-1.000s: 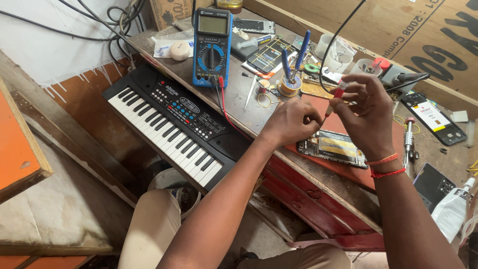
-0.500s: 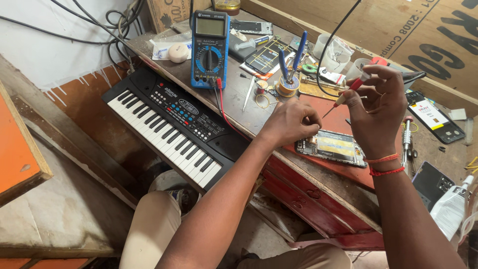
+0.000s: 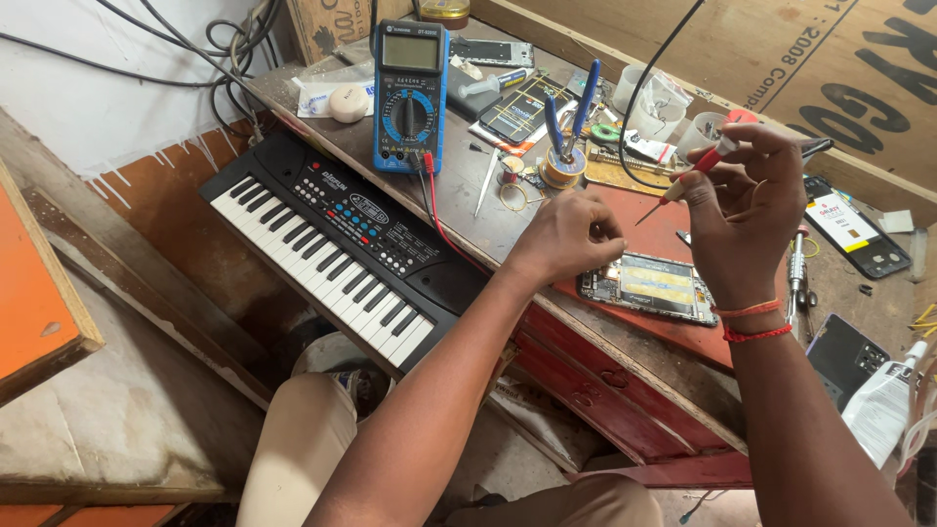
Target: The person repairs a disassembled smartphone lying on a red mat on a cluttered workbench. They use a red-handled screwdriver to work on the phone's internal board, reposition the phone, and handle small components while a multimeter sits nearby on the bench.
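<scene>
My right hand [image 3: 747, 210] grips a red-handled probe [image 3: 695, 172] with a thin metal tip, held tilted above the workbench. Its tip points down-left toward my left hand [image 3: 564, 234]. That hand is curled with fingers pinched together just left of an opened phone [image 3: 652, 288] lying on the red bench top; whatever it pinches is too small to see. A blue multimeter [image 3: 410, 96] stands at the back, its red and black leads trailing over the bench edge.
A black toy keyboard [image 3: 337, 244] leans below the bench edge at left. Blue-handled pliers [image 3: 566, 132], solder wire, plastic cups [image 3: 664, 102], phones [image 3: 854, 229] and small tools crowd the bench. Cardboard stands behind. An orange board [image 3: 34, 293] is far left.
My right hand has lifted the red probe up and to the right, away from the phone. My left hand stays curled beside the phone, shifted slightly.
</scene>
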`<state>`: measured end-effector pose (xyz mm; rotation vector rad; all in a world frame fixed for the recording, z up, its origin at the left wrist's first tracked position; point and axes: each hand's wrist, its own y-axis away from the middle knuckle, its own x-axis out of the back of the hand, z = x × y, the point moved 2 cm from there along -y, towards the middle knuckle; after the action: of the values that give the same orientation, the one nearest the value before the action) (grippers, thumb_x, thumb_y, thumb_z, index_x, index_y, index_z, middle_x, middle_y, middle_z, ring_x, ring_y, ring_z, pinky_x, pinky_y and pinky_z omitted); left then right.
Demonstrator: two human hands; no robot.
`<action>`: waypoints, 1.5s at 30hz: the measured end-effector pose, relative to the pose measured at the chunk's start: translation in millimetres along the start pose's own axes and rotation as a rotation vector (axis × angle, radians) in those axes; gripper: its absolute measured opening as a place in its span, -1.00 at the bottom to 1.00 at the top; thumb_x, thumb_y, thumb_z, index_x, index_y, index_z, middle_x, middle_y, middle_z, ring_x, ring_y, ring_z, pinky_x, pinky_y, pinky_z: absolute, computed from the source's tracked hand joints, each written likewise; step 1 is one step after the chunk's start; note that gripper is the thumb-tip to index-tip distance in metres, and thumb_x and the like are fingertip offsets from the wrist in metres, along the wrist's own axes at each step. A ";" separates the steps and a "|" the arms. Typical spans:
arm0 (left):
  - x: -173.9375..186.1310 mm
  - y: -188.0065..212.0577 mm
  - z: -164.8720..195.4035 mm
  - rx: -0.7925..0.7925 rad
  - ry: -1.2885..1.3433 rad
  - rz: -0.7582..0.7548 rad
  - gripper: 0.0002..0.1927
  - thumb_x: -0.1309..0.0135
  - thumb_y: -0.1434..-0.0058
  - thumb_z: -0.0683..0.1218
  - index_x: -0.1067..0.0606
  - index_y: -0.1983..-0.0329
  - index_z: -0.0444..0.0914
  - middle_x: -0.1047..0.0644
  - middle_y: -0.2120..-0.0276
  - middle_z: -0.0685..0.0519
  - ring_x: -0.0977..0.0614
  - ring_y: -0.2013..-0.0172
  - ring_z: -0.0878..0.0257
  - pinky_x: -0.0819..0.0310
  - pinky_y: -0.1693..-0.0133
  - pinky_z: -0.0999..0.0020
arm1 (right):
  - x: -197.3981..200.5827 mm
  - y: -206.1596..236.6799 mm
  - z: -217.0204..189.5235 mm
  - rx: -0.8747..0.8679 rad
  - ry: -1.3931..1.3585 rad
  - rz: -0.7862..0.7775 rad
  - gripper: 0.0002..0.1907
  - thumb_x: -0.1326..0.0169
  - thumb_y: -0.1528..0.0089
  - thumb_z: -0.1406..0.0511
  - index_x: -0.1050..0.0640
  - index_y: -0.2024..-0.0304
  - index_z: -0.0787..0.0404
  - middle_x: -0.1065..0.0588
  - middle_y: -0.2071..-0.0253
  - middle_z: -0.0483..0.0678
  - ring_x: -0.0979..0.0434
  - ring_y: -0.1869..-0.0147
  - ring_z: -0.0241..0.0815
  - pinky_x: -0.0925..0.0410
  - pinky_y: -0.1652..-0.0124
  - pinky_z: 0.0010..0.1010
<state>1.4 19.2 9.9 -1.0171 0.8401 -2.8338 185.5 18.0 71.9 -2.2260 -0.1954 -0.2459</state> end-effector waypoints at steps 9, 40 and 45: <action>-2.9 -1.4 2.3 -0.002 -0.096 -0.037 -0.79 -0.26 -0.06 0.07 -0.68 0.44 -0.16 -0.61 0.29 0.09 -0.61 0.11 0.14 -0.45 -0.05 0.14 | -2.4 -0.6 6.5 0.003 -0.030 0.013 -0.64 -0.10 -0.47 0.62 -0.30 -0.22 0.31 -0.47 -0.03 0.02 -0.61 -0.06 -0.25 -0.55 -0.05 -0.51; -11.0 -3.3 -5.0 0.045 -0.066 -0.017 -0.68 -0.03 -0.34 0.15 -0.57 0.24 -0.18 -0.55 0.18 0.04 -0.54 0.08 0.14 -0.32 -0.06 0.09 | -2.4 -6.1 3.3 -0.098 -0.041 -0.018 -0.64 0.08 -0.38 0.60 -0.35 -0.21 0.32 -0.49 0.12 -0.04 -0.54 0.20 -0.36 -0.46 0.25 -0.58; -8.3 -6.6 -23.2 0.145 0.282 0.124 -0.54 -0.04 -0.35 0.22 -0.54 0.26 -0.29 -0.54 0.34 0.03 -0.54 0.37 0.21 -0.47 0.25 0.29 | -4.8 -10.3 3.7 -0.174 0.206 -0.151 -0.73 -0.10 -0.28 0.51 -0.52 -0.05 0.31 -0.49 0.34 -0.17 -0.39 0.33 -0.47 -0.30 0.35 -0.62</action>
<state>-4.7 37.7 -6.6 -0.5372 0.6722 -2.9184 178.9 27.0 76.3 -2.3405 -0.2384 -0.5913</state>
